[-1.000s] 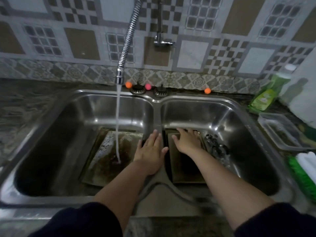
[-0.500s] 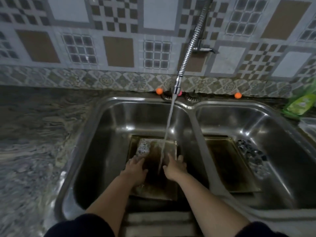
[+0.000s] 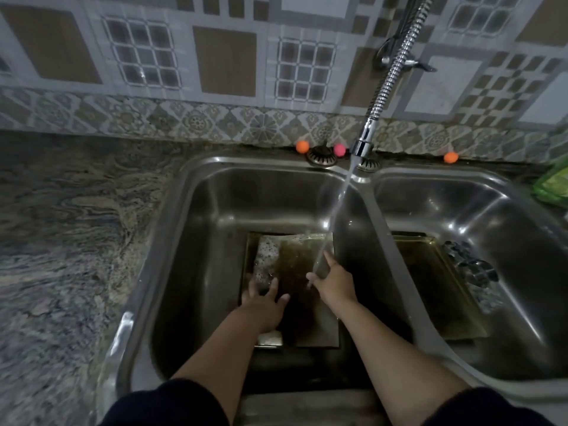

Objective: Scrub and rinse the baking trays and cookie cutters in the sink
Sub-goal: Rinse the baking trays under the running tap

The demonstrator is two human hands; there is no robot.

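Note:
A dirty brown baking tray (image 3: 296,259) lies flat in the left basin, foam on its left part. My left hand (image 3: 265,298) rests on its near left area with fingers spread. My right hand (image 3: 333,279) lies on the tray's right side, fingers straight, right under the running water. A second tray (image 3: 430,284) sits in the right basin. Several dark metal cookie cutters (image 3: 471,265) lie at that tray's right edge.
A flexible steel faucet hose (image 3: 390,75) pours water (image 3: 336,207) into the left basin. The double steel sink (image 3: 367,192) is set in a marbled counter (image 3: 67,229). A green bottle (image 3: 554,182) stands at the far right. Small orange and pink balls (image 3: 302,146) sit behind the sink.
Both hands went from the divider and right tray to the left tray. My view shifted left. In the last half second the hands spread slightly on the tray.

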